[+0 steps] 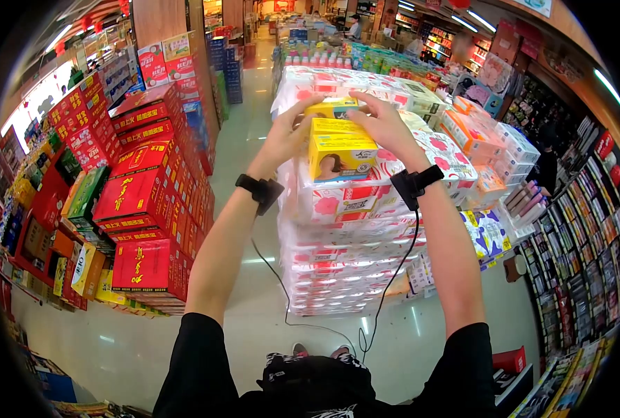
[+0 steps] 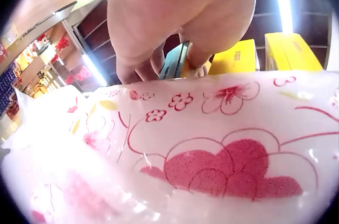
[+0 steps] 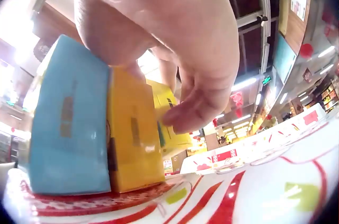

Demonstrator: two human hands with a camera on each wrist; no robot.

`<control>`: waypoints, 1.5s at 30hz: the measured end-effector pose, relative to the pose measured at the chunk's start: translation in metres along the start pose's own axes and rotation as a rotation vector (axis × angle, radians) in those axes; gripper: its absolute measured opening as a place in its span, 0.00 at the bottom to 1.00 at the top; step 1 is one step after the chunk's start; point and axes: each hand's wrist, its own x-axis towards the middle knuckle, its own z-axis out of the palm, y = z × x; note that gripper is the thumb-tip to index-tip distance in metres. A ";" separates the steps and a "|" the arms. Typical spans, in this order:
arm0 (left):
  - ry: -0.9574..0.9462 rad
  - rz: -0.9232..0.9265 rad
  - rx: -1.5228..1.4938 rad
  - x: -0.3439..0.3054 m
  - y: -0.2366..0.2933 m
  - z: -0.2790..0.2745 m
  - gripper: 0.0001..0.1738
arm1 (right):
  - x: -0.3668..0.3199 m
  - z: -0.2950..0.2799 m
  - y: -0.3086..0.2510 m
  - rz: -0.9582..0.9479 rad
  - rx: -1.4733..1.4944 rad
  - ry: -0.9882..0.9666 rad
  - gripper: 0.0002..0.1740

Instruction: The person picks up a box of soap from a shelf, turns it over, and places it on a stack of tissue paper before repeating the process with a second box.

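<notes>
Two yellow cartons stand one behind the other on plastic-wrapped, flower-printed packs (image 1: 324, 198). The front carton (image 1: 341, 155) bears a printed picture of a person with dark hair. Just behind these, a yellow and blue carton (image 1: 332, 106) sits between my hands. My left hand (image 1: 292, 136) grips its left end, with thumb and fingers around it. At the other end, my right hand (image 1: 386, 129) holds it with curled fingers. In the right wrist view this carton (image 3: 168, 108) leans beside an upright yellow one (image 3: 135, 134) and a blue-sided one (image 3: 69, 123).
Red cartons (image 1: 139, 188) are stacked high on the left, beside a tiled aisle. Orange packs (image 1: 471, 132) lie right of the pile, and a densely filled shelf (image 1: 581, 230) stands farther right. Cables (image 1: 393, 279) hang from both wrist straps down past the pile.
</notes>
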 end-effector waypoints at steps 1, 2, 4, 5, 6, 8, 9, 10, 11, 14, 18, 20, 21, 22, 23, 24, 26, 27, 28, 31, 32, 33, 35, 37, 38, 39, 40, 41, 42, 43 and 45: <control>-0.004 0.005 0.007 -0.002 -0.002 0.000 0.21 | -0.001 0.000 -0.001 0.023 -0.018 -0.007 0.26; -0.009 0.011 0.014 -0.004 -0.003 0.000 0.21 | -0.002 0.000 0.000 0.044 0.010 -0.023 0.26; -0.016 0.005 0.023 -0.005 -0.005 0.001 0.21 | -0.004 0.000 0.002 0.085 0.065 -0.056 0.27; -0.019 -0.007 0.026 -0.006 -0.006 0.002 0.20 | -0.003 -0.002 0.003 0.089 0.063 -0.067 0.27; -0.021 -0.019 0.030 -0.006 -0.004 0.002 0.20 | -0.004 -0.003 0.001 0.092 0.061 -0.078 0.27; -0.019 0.002 0.015 -0.008 0.000 0.003 0.20 | -0.003 -0.002 0.001 0.105 0.100 -0.127 0.26; -0.019 0.012 0.008 -0.009 0.004 0.004 0.21 | -0.001 -0.003 0.002 0.114 0.138 -0.161 0.25; -0.018 0.002 -0.044 -0.010 0.007 0.006 0.22 | 0.000 -0.004 0.003 0.124 0.175 -0.195 0.24; -0.017 -0.008 -0.097 -0.012 0.011 0.008 0.24 | 0.000 -0.004 0.005 0.109 0.165 -0.191 0.24; -0.008 -0.057 -0.206 -0.019 0.021 0.013 0.29 | 0.002 -0.003 0.010 0.080 0.132 -0.189 0.22; -0.011 0.003 -0.098 -0.021 0.015 0.015 0.28 | 0.000 -0.003 0.004 0.110 0.136 -0.188 0.22; -0.035 -0.043 -0.149 -0.020 0.014 0.014 0.24 | -0.001 -0.003 0.005 0.117 0.148 -0.185 0.22; -0.048 -0.063 -0.174 -0.020 0.015 0.014 0.21 | -0.001 -0.003 0.006 0.106 0.146 -0.185 0.22; -0.051 -0.059 -0.187 -0.020 0.015 0.014 0.21 | 0.000 -0.003 0.008 0.093 0.144 -0.184 0.22; -0.054 -0.054 -0.198 -0.020 0.015 0.015 0.20 | 0.000 -0.002 0.009 0.082 0.139 -0.178 0.23; -0.055 -0.047 -0.208 -0.021 0.015 0.015 0.20 | -0.001 -0.001 0.011 0.077 0.145 -0.164 0.22; -0.031 -0.028 -0.166 -0.021 0.017 0.016 0.20 | 0.000 0.001 0.012 0.056 0.158 -0.134 0.21; -0.018 -0.018 -0.144 -0.021 0.017 0.016 0.21 | -0.001 0.000 0.010 0.051 0.131 -0.136 0.22; 0.004 -0.022 -0.144 -0.022 0.014 0.016 0.22 | -0.002 -0.002 0.008 0.046 0.106 -0.138 0.23; 0.115 -0.001 -0.043 -0.026 0.007 0.017 0.26 | -0.004 -0.009 0.006 0.127 0.163 -0.229 0.26; 0.188 0.034 0.057 -0.031 0.006 0.016 0.28 | -0.004 -0.013 0.006 0.168 0.200 -0.280 0.28; 0.265 0.068 0.157 -0.037 0.005 0.014 0.29 | -0.007 -0.018 0.000 0.176 0.196 -0.201 0.28; 0.337 -0.009 -0.025 -0.056 0.003 0.010 0.33 | -0.028 -0.025 -0.011 0.203 0.191 -0.048 0.29; 0.430 -0.084 -0.107 -0.086 -0.008 0.005 0.34 | -0.052 -0.026 0.000 0.049 0.227 0.065 0.29; 0.460 -0.079 -0.095 -0.110 -0.011 0.006 0.33 | -0.066 -0.027 0.003 -0.030 0.243 0.123 0.29; 0.490 -0.070 -0.083 -0.136 -0.008 0.013 0.32 | -0.086 -0.028 -0.003 -0.064 0.244 0.182 0.28; 0.598 -0.149 -0.177 -0.160 -0.001 0.024 0.29 | -0.112 -0.029 -0.010 -0.100 0.245 0.241 0.26; 0.713 -0.230 -0.206 -0.189 -0.011 0.032 0.27 | -0.141 -0.027 -0.008 -0.056 0.271 0.261 0.24; 0.811 -0.203 -0.197 -0.220 -0.021 0.047 0.25 | -0.172 -0.024 -0.001 -0.013 0.298 0.282 0.21; 0.938 -0.237 -0.067 -0.245 -0.023 0.069 0.20 | -0.205 -0.027 0.012 -0.050 0.236 0.219 0.13; 1.006 -0.303 -0.035 -0.303 -0.040 0.108 0.16 | -0.255 -0.023 0.037 -0.165 0.343 0.022 0.07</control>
